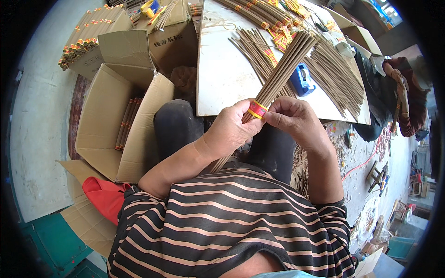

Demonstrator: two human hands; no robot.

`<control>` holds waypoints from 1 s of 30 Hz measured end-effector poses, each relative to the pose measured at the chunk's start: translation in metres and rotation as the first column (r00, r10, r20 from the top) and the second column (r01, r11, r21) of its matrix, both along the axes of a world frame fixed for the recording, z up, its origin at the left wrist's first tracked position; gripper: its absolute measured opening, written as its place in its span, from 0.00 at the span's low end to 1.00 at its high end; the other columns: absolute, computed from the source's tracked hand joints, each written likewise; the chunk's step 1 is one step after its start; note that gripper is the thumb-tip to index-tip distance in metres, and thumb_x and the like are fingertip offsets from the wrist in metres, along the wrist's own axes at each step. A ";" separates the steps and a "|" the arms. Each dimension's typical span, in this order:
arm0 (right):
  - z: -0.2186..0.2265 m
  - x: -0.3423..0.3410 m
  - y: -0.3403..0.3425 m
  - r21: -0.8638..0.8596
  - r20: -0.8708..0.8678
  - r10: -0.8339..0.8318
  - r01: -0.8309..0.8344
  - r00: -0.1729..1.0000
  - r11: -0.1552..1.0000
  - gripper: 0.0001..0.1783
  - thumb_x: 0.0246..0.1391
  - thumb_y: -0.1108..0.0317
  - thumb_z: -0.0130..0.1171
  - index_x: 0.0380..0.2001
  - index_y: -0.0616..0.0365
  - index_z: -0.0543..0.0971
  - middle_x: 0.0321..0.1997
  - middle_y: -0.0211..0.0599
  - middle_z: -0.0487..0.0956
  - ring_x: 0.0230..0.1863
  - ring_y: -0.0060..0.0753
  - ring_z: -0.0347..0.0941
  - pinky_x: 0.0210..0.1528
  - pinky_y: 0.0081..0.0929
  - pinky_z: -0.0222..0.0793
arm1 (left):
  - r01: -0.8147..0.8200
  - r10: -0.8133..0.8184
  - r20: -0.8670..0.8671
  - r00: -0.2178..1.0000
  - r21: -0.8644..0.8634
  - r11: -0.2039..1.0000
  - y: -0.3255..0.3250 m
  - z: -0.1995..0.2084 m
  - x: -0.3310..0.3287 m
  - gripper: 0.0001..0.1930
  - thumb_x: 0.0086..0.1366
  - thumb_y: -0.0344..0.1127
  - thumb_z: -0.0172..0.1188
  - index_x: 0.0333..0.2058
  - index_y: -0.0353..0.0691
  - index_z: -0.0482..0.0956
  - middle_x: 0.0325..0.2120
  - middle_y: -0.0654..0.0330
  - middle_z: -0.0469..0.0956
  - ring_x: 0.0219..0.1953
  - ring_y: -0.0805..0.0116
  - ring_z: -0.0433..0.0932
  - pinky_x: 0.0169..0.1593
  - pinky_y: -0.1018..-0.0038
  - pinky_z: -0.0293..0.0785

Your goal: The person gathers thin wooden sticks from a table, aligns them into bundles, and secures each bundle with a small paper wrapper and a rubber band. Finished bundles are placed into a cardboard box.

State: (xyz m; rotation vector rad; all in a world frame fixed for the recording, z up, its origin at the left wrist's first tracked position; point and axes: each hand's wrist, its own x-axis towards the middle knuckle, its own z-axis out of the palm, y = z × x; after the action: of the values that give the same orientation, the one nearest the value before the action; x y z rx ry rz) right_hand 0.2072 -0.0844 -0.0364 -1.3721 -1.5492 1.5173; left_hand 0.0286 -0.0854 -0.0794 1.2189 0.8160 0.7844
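A bundle of brown incense sticks (286, 68) slants up and away from my lap over the near edge of the white table (218, 69). My left hand (228, 127) is closed round its lower part. Round the sticks there runs a red and yellow paper band (257, 109), partly under my left thumb. With thumb and fingertips pressed together, my right hand (294, 119) pinches at the band's right end. Just beyond that hand stands a blue tape dispenser (303, 79). Loose incense sticks (336, 76) lie spread on the table to its right, with more to its left.
To my left, an open cardboard box (95, 123) holds several banded bundles (128, 123). More bundles (90, 32) are stacked behind it. Bundles and paper labels (282, 37) cover the table's far side. Another person (405, 88) sits at the right. Red cloth (105, 197) lies by my left elbow.
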 end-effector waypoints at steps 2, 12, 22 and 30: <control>-0.002 0.000 0.000 -0.005 -0.015 -0.018 0.018 1.000 1.000 0.08 0.52 0.66 0.60 0.25 0.60 0.75 0.23 0.20 0.71 0.26 0.10 0.62 0.29 0.12 0.57 | 0.007 -0.007 0.006 1.000 -0.009 1.000 0.000 0.003 -0.001 0.11 0.64 0.32 0.52 0.43 0.35 0.68 0.21 0.69 0.68 0.19 0.84 0.64 0.21 0.87 0.63; 0.017 0.010 -0.014 0.021 -0.214 -0.050 0.056 0.976 0.998 0.09 0.48 0.67 0.63 0.23 0.58 0.74 0.22 0.20 0.69 0.25 0.11 0.61 0.28 0.11 0.56 | 0.004 -0.002 0.056 0.998 -0.035 0.999 0.002 -0.001 -0.002 0.18 0.63 0.37 0.55 0.48 0.33 0.67 0.21 0.69 0.68 0.17 0.85 0.64 0.20 0.87 0.62; 0.004 0.003 -0.009 0.428 -0.308 0.196 -0.048 0.931 0.902 0.06 0.46 0.70 0.64 0.24 0.58 0.77 0.42 0.36 0.75 0.31 0.19 0.66 0.36 0.19 0.64 | -0.002 0.002 0.066 0.998 0.008 1.000 0.006 -0.006 -0.003 0.22 0.64 0.39 0.55 0.52 0.34 0.64 0.22 0.68 0.70 0.18 0.85 0.64 0.20 0.88 0.62; 0.016 0.004 0.005 0.354 -0.028 0.326 -0.295 0.945 0.887 0.05 0.49 0.71 0.61 0.27 0.60 0.76 0.46 0.42 0.74 0.40 0.28 0.71 0.43 0.26 0.69 | 0.023 -0.027 0.086 0.996 0.041 0.999 0.003 -0.001 0.001 0.14 0.63 0.31 0.54 0.47 0.34 0.68 0.21 0.66 0.70 0.18 0.82 0.64 0.22 0.85 0.63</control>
State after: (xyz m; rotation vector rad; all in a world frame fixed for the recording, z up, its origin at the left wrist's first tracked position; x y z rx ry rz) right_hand 0.2114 -0.0792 -0.0200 -0.8781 -1.9405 1.3714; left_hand 0.0300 -0.0823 -0.0804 1.2201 0.7160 0.8308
